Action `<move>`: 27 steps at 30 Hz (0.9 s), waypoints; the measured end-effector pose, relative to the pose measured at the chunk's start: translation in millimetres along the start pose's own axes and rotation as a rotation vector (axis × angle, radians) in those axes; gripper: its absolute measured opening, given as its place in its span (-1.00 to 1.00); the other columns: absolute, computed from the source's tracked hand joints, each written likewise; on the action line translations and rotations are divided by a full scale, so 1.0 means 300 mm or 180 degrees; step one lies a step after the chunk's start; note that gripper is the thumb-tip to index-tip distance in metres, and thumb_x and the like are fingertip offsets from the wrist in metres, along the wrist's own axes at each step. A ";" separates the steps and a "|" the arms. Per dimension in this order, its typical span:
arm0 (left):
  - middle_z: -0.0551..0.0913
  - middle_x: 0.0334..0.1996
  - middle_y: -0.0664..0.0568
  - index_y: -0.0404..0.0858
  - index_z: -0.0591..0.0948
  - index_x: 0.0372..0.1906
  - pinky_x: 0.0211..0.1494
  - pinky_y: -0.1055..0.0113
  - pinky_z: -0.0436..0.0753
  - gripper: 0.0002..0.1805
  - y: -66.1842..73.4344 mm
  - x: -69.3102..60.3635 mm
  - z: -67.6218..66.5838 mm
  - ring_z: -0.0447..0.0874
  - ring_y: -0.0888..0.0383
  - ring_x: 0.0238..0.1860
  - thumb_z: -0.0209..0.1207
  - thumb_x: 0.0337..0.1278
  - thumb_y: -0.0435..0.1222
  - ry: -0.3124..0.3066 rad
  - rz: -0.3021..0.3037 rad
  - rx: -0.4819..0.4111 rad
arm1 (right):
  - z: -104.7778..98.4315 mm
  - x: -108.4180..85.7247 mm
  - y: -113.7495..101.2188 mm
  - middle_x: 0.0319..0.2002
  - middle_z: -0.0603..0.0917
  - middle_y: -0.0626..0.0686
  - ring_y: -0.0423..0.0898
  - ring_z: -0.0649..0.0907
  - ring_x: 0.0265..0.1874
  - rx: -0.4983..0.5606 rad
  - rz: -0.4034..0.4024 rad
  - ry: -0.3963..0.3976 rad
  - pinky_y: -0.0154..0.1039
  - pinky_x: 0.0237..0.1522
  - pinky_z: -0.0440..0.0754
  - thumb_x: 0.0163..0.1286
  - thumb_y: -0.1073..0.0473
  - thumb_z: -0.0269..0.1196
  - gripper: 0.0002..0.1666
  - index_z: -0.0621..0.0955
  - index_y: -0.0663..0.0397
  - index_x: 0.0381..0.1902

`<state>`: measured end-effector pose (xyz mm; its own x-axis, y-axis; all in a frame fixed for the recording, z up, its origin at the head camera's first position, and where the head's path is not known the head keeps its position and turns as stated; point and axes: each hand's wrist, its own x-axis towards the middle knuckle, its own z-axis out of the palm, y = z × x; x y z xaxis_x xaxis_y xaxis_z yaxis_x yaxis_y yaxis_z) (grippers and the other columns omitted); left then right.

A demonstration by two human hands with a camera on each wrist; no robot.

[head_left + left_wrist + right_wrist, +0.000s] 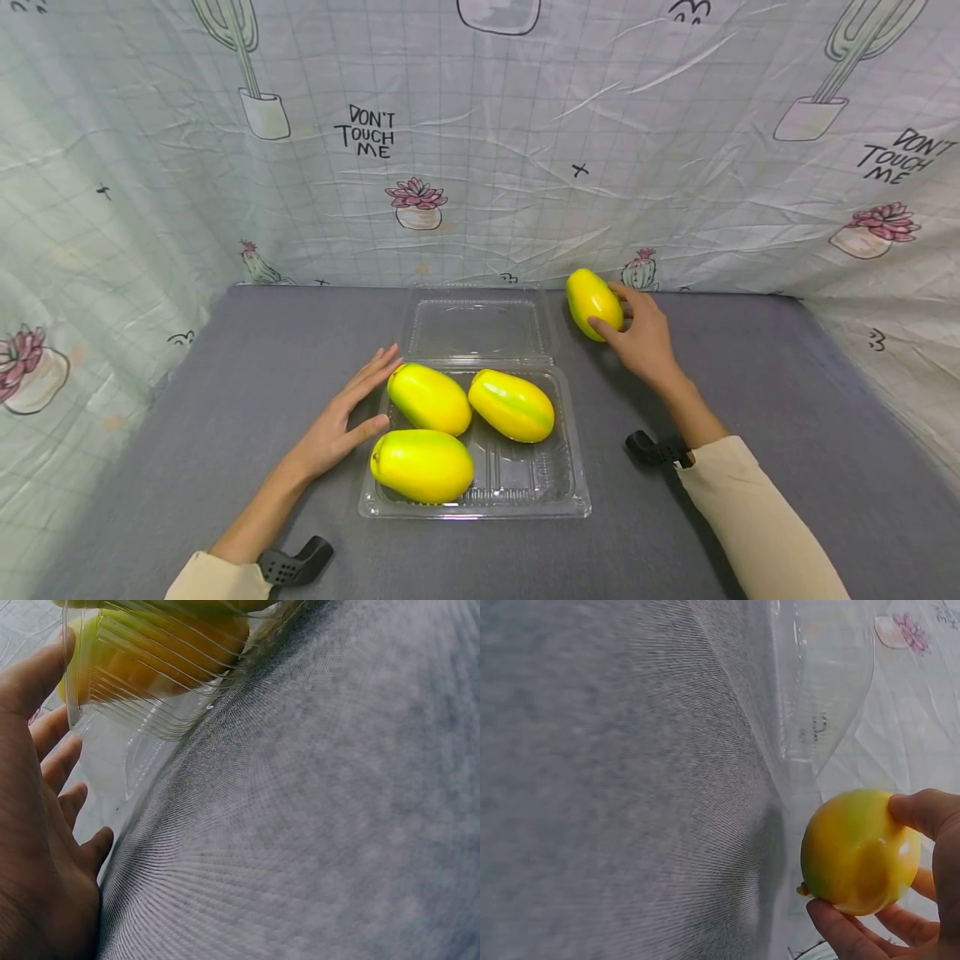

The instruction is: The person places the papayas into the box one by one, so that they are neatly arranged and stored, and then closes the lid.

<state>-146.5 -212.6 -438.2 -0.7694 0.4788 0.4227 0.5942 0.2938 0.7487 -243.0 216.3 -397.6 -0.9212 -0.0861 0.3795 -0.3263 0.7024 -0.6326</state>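
Note:
In the head view my right hand [643,337] grips a yellow-green papaya [592,302] between thumb and fingers, behind and right of a clear plastic clamshell box [573,492]. The right wrist view shows this papaya [859,851] held off the grey surface, its stem nub facing down-left. Three more papayas lie in the box: one at the back left [429,398], one at the back right [513,406] and one at the front left [422,467]. My left hand [333,429] rests at the box's left side, fingers extended, with its thumb against the wall.
The box's clear lid [480,329] lies folded open toward the back. A grey cloth [262,367] covers the table. A printed curtain [480,167] hangs behind it and along both sides.

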 end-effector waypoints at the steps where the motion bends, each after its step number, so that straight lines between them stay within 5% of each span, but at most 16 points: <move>1: 0.03 0.49 -0.11 -0.26 0.24 0.43 0.34 -0.33 -0.15 -0.31 0.000 0.000 -0.001 -0.21 -0.26 0.46 0.16 0.20 -0.31 -0.0002 -0.0001 0.0002 | -0.002 -0.004 -0.002 0.12 0.43 0.33 0.28 0.53 -0.05 -0.0010 -0.0054 0.0010 0.18 -0.09 0.52 0.25 0.10 0.34 -0.26 0.37 0.25 0.31; 27: 0.04 0.49 -0.08 -0.26 0.24 0.43 0.35 -0.31 -0.15 -0.30 0.016 0.009 -0.015 -0.20 -0.23 0.47 0.16 0.18 -0.32 -0.0022 -0.0068 0.0000 | -0.079 -0.141 -0.149 0.10 0.46 0.15 0.09 0.56 0.00 0.0320 -0.0606 0.0142 -0.03 -0.31 0.69 0.14 0.23 0.41 -0.21 0.39 0.08 0.33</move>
<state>-146.8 -213.7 -431.1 -0.7804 0.4782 0.4029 0.5775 0.3040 0.7577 -184.4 205.2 -369.5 -0.8313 -0.1776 0.5266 -0.5150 0.6024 -0.6098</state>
